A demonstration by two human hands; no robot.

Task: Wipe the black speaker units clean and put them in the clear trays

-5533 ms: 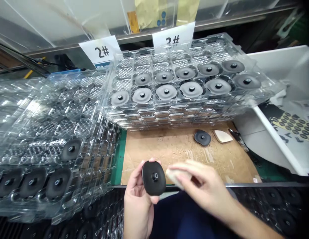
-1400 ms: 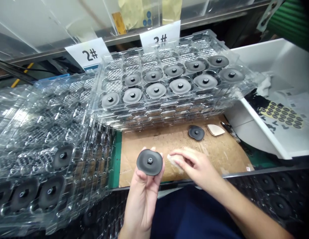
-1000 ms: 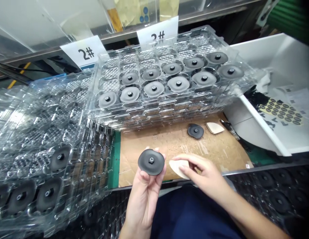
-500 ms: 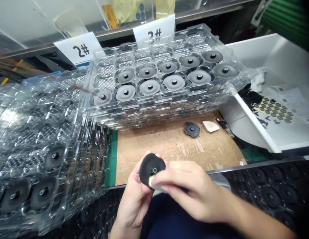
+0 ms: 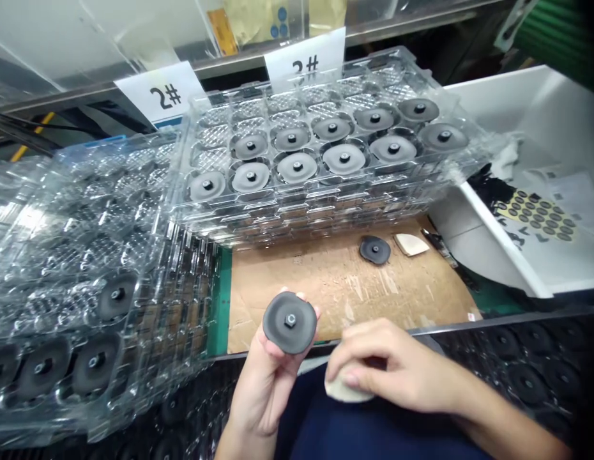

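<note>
A dark grey rounded disc part (image 5: 301, 326) with a small metal-tipped stud at its centre rests in the fingertips of my left hand (image 5: 266, 390), face up. My right hand (image 5: 393, 367) is closed around a cream-coloured sponge pad (image 5: 347, 386), low and to the right of the disc, apart from it. On the cardboard sheet (image 5: 287, 275) beyond my hands lies another such disc (image 5: 375, 250). Beside that disc sits a cream wedge-shaped sponge (image 5: 411, 244).
A stack of clear plastic trays (image 5: 297, 185), its top one partly filled with discs, stands at the back. More clear trays (image 5: 153, 275) are stacked at left. At right is a white bin (image 5: 498, 243) with a yellow sticker sheet (image 5: 539, 214). Paper labels (image 5: 165, 96) hang behind.
My right hand has drawn the sponge pad off the disc, down and to the right. My left hand now shows the disc's whole face, turned more towards me.
</note>
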